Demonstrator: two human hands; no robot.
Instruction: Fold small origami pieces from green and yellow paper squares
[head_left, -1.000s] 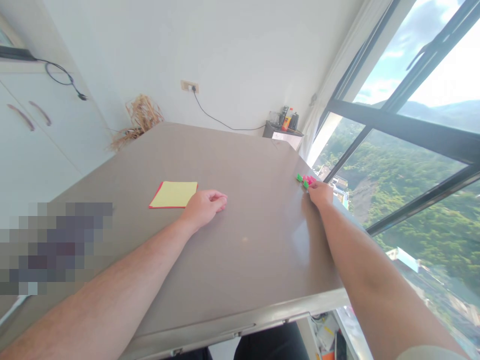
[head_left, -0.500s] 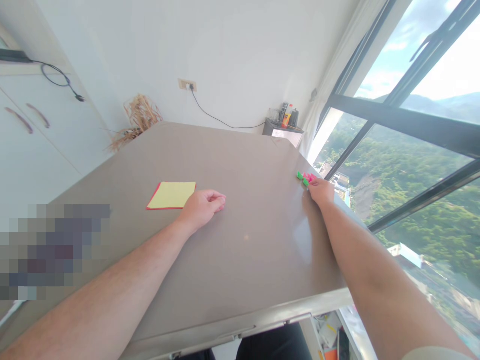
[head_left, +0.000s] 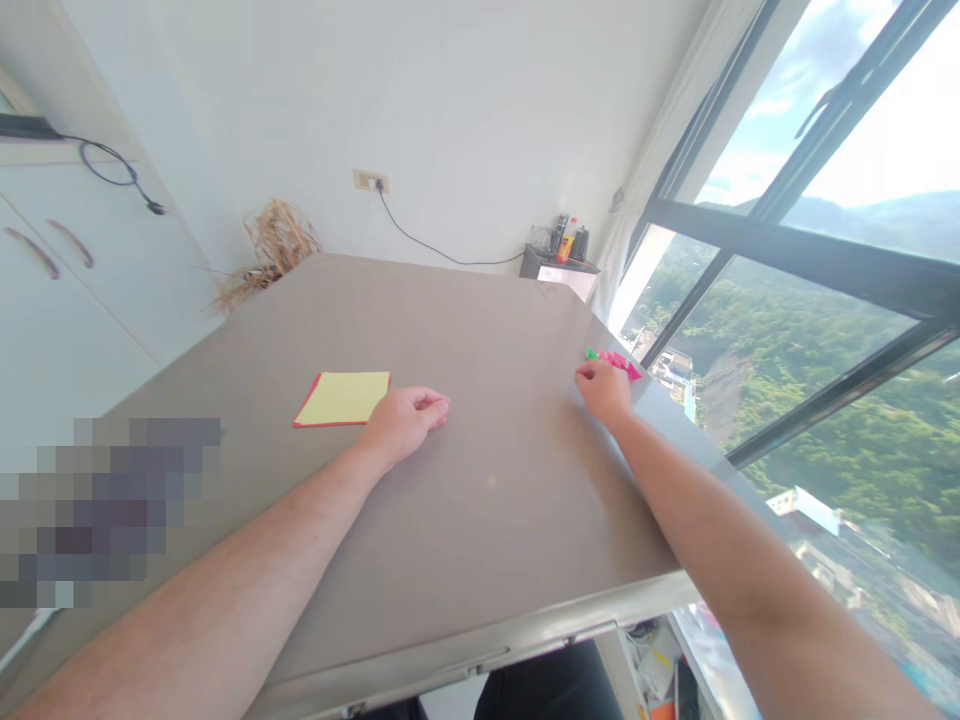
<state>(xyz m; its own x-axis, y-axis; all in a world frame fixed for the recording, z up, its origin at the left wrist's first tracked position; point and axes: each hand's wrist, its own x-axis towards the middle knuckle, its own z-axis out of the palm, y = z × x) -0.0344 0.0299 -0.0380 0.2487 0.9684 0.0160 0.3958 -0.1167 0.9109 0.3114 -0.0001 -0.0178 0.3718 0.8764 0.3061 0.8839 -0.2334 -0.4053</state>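
My left hand (head_left: pixel 405 422) rests on the table (head_left: pixel 480 330), fingers curled together and thumb pressed against them; whatever they may hold is hidden. Its back overlaps the right edge of a yellow paper pad (head_left: pixel 341 398) with a red border. Near the table's right edge, my right hand (head_left: pixel 606 392) is closed in a pinch, and I cannot make out what is between its fingertips. Just behind it lie several small pink pieces (head_left: pixel 619 362), partly covered by the hand. One small green piece (head_left: pixel 592 354) shows at their left.
A large window (head_left: pixel 825 300) borders the table on the right. Dried plant stalks (head_left: pixel 277 240) stand beyond the far left corner. Bottles (head_left: pixel 565 242) sit on a small cabinet behind the table. A blurred patch (head_left: pixel 120 500) covers something at the left.
My right hand has moved left, away from the window and in front of the small pieces. More pink pieces now show, and only one green piece is visible. My left hand stays put.
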